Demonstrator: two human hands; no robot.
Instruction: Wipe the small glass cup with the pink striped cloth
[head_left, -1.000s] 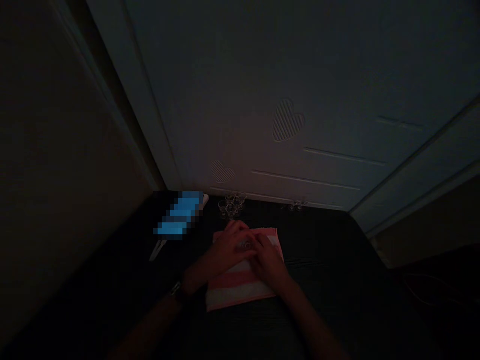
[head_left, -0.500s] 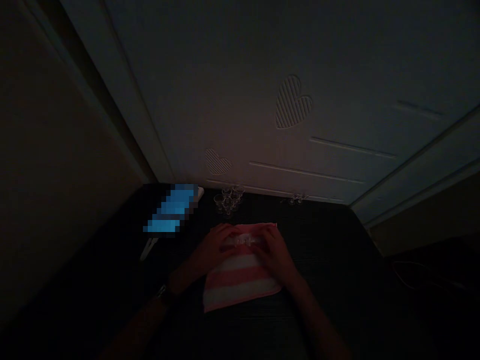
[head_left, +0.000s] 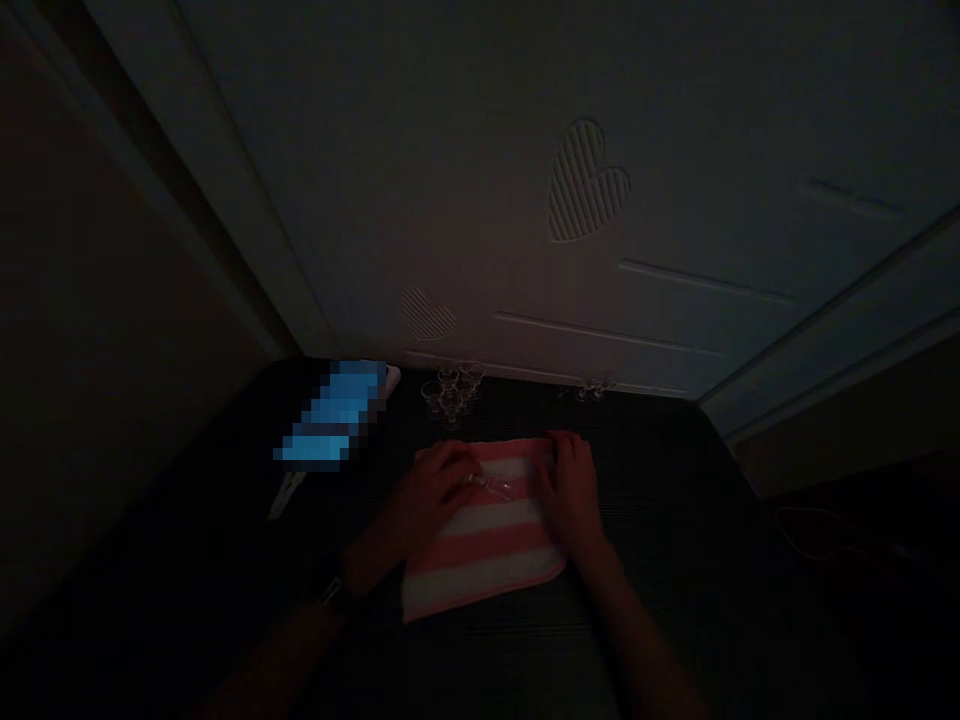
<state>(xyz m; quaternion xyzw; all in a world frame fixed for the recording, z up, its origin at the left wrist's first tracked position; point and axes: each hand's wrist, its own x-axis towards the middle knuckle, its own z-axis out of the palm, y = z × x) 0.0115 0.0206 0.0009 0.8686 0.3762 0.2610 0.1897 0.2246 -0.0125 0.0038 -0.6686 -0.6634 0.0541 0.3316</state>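
Note:
In dim light, a pink-and-white striped cloth [head_left: 480,545] lies flat on the dark table. On its upper part a tiny clear stemmed glass [head_left: 498,487] is tilted on its side. My left hand [head_left: 431,495] reaches over the cloth's left edge, its curled fingers closed about the near end of the glass; the fingertips partly hide it. My right hand [head_left: 576,490] rests at the cloth's upper right corner, thumb apart from the fingers, holding nothing visible and separate from the glass.
Several small clear glasses [head_left: 451,392] stand clustered behind the cloth. More small clear pieces [head_left: 594,390] lie farther right, by the white panel [head_left: 480,220]. A device with a blurred blue screen [head_left: 330,415] leans on a white stand [head_left: 286,495] at the left.
My right hand has moved right, away from the small glass, to the cloth's edge. The glass, formerly level between both hands, now slants beside my left fingers. The view has shifted slightly.

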